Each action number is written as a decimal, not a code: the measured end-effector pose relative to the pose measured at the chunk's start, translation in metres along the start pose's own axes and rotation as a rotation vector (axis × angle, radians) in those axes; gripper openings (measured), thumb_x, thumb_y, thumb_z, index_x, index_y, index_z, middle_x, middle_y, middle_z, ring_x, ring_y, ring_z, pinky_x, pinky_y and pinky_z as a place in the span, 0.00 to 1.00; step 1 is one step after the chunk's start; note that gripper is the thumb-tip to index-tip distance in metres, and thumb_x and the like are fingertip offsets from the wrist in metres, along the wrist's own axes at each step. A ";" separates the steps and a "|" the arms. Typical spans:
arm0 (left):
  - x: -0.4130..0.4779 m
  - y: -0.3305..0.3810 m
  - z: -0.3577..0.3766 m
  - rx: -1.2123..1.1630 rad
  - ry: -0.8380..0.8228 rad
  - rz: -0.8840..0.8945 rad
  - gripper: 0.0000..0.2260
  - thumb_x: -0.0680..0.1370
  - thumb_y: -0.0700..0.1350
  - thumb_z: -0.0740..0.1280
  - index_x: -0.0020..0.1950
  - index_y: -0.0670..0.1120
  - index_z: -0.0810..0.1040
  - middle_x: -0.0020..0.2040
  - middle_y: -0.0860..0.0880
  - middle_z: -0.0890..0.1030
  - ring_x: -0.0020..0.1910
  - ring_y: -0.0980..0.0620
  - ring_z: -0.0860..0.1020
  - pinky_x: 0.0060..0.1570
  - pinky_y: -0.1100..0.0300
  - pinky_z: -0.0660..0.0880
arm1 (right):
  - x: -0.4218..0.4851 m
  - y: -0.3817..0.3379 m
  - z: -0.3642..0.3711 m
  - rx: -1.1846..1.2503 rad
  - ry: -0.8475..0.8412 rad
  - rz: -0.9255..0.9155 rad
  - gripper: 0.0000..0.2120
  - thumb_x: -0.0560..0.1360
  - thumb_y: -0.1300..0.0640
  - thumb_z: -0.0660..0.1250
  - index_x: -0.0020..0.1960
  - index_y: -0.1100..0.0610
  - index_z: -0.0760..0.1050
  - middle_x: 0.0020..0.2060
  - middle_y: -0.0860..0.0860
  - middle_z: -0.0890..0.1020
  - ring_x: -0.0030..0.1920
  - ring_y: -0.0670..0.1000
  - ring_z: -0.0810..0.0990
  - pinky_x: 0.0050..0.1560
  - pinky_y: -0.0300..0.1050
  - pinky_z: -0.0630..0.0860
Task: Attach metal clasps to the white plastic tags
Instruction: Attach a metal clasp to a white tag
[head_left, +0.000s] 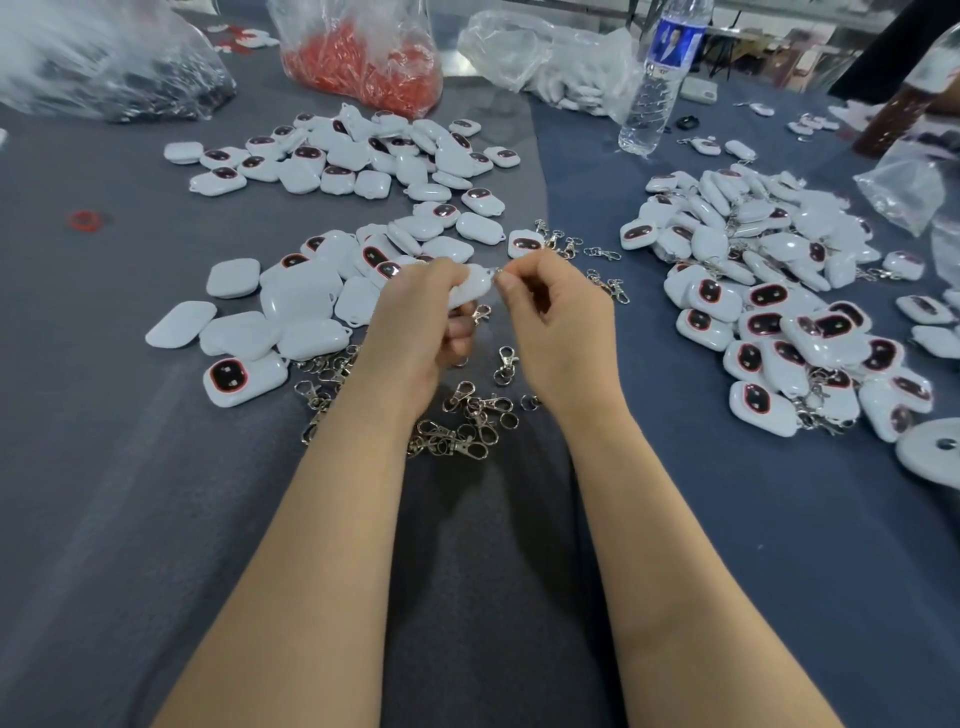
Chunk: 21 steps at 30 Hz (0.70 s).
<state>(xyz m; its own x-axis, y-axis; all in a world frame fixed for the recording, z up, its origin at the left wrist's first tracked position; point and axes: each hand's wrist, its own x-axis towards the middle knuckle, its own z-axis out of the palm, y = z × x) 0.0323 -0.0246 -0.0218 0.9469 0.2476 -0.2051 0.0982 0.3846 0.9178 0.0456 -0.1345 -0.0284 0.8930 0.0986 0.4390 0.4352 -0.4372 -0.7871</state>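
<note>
Left hand (415, 322) is curled round one white tag (470, 283), held up over the cloth between the piles. Right hand (556, 322) is closed to a thumb-and-finger pinch at the tag's corner loop, apparently on the ring of a metal clasp (481, 313) whose hook hangs just below. Ring through the loop or not: too small to tell. For this step: lock the tag, face the loop at the right hand, feed the ring's split end in and rotate it round. Don't lever, the loop looks thin. Surface is a grey-blue cloth table (156, 493). Clasped tags (769, 312) are heaped right, bare tags (291, 306) left and further back, loose clasps (467, 415) under the wrists. At the back: a bag of red parts (363, 62), a water bottle (654, 88). Far left: a small red ring (84, 220).
</note>
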 end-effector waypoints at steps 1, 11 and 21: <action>0.000 -0.003 0.000 0.249 0.074 0.164 0.04 0.77 0.41 0.59 0.42 0.46 0.70 0.31 0.50 0.71 0.22 0.57 0.66 0.21 0.65 0.64 | 0.000 0.002 -0.001 -0.047 -0.030 -0.004 0.05 0.77 0.61 0.64 0.43 0.57 0.76 0.32 0.44 0.74 0.34 0.44 0.70 0.37 0.31 0.66; 0.002 -0.011 0.002 0.369 0.074 0.291 0.04 0.79 0.40 0.61 0.53 0.44 0.71 0.41 0.51 0.76 0.27 0.61 0.77 0.30 0.67 0.76 | 0.003 0.011 -0.003 -0.091 -0.110 0.092 0.05 0.77 0.60 0.64 0.47 0.51 0.76 0.42 0.48 0.79 0.40 0.42 0.74 0.40 0.26 0.66; 0.002 0.000 -0.008 -0.608 -0.292 -0.442 0.06 0.75 0.38 0.61 0.45 0.37 0.76 0.35 0.47 0.72 0.23 0.60 0.68 0.20 0.73 0.68 | 0.001 0.007 0.003 0.004 0.059 -0.060 0.06 0.76 0.63 0.66 0.48 0.58 0.81 0.41 0.46 0.80 0.44 0.43 0.76 0.45 0.32 0.71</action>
<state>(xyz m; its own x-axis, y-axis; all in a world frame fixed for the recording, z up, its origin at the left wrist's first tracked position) 0.0316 -0.0166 -0.0248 0.9093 -0.2513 -0.3318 0.3788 0.8297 0.4099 0.0495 -0.1349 -0.0345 0.8573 0.0714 0.5099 0.4881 -0.4282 -0.7605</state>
